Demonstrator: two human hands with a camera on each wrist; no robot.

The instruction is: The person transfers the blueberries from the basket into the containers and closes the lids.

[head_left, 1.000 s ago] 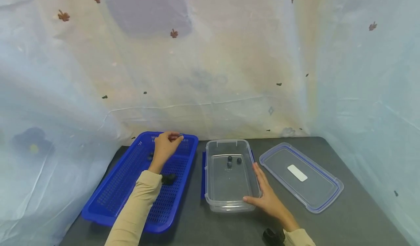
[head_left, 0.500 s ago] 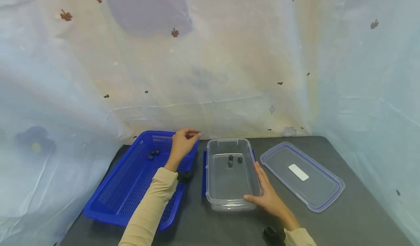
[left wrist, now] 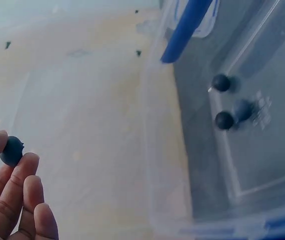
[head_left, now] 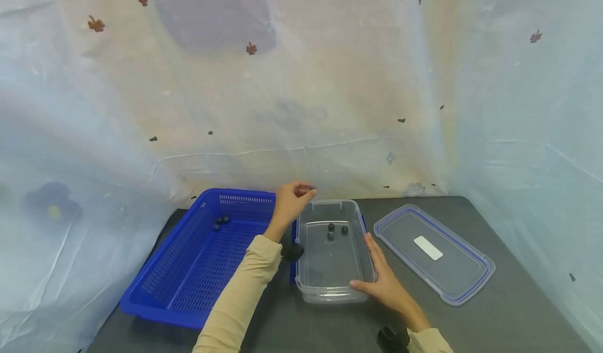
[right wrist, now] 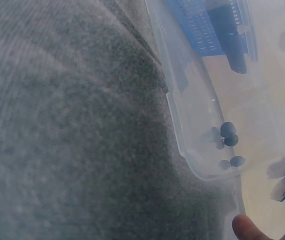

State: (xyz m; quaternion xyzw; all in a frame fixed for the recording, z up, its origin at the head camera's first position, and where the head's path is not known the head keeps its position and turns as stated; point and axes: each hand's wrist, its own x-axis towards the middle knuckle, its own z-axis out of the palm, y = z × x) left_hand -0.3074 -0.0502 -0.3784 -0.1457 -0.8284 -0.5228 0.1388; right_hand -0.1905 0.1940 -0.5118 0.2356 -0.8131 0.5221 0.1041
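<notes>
My left hand [head_left: 291, 205] pinches a single blueberry [left wrist: 12, 151] between thumb and fingertips, above the far left corner of a clear plastic container [head_left: 325, 291]. Inside the container, 3 blueberries [left wrist: 221, 82] lie grouped toward its far end. My right hand [head_left: 383, 284] rests against the container's near right side, its thumb [right wrist: 247, 227] on the rim and its fingers stretched along the side wall. To the left, a blue perforated basket [head_left: 162, 319] holds several blueberries [head_left: 219, 222] near its far end.
A clear lid [head_left: 454, 261] with a blue seal and a white label lies flat right of the container. Blue side latches [head_left: 292, 274] hang beside the container. All stand on a grey tabletop [head_left: 339, 332], with a patterned curtain [head_left: 301, 107] behind.
My left hand has moved right, carrying the blueberry from over the basket to the container's far left corner. The right hand has stayed in place.
</notes>
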